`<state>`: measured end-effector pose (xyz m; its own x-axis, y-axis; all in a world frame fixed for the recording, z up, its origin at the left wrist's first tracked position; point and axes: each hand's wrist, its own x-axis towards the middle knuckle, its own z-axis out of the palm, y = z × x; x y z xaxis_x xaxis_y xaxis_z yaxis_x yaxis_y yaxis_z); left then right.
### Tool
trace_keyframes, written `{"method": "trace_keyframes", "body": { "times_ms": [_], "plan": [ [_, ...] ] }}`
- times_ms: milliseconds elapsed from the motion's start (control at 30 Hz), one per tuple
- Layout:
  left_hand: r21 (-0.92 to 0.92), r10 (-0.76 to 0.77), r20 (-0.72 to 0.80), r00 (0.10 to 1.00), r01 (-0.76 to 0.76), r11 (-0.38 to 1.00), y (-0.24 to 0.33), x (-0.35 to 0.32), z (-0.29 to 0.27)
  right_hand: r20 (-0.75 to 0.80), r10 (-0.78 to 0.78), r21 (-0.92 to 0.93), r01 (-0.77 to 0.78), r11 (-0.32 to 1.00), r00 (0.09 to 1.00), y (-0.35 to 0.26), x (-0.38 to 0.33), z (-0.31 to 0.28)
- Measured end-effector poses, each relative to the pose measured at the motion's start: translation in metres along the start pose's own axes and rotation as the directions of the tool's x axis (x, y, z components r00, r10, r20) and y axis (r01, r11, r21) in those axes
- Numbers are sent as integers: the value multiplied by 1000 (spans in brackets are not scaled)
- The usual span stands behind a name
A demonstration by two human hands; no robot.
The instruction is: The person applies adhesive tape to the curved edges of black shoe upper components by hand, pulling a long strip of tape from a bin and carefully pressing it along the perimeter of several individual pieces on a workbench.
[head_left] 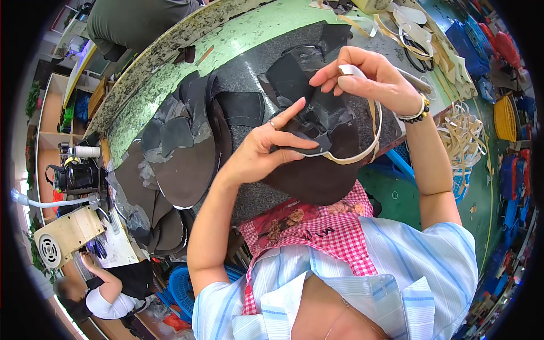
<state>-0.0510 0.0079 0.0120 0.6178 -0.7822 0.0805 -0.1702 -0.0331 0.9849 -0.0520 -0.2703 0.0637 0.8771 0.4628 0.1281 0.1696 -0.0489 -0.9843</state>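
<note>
My left hand (pixel 266 144) holds a black, flat shoe-upper piece (pixel 317 116) by its lower edge, with the index finger stretched out over it. My right hand (pixel 368 76) pinches the end of a cream-coloured strip (pixel 368 150) against the top of that piece; the strip loops down and around under the piece's right side. Both hands work above a dark grey mat (pixel 249 76) on a green bench (pixel 226 42).
Stacks of dark brown and black cut pieces (pixel 181 164) lie left of my hands. Loose cream strips (pixel 462 133) and scissors (pixel 416 56) sit at the right. Blue baskets (pixel 467 42) stand beyond. Another person (pixel 107 297) sits at lower left by a sewing machine (pixel 76 175).
</note>
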Motion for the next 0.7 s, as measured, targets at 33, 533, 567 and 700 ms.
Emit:
{"method": "trace_keyframes", "body": {
  "times_ms": [33, 533, 567, 700],
  "plan": [
    [5, 6, 99, 995, -7, 1000, 3, 3, -4, 14, -9, -104, 11, 995, 1000, -5, -2, -3],
    [206, -20, 181, 983, -18, 978, -11, 7, 11, -565, 96, -452, -404, 795, 820, 11, -86, 53],
    [212, -20, 196, 980, -23, 977, -12, 7, 8, -590, 54, -421, -364, 831, 805, 11, -95, 57],
    [407, 86, 148, 985, -140, 902, -1, 1, 11, -337, -635, -934, -161, 320, 695, -12, -82, 59]
  ]
}}
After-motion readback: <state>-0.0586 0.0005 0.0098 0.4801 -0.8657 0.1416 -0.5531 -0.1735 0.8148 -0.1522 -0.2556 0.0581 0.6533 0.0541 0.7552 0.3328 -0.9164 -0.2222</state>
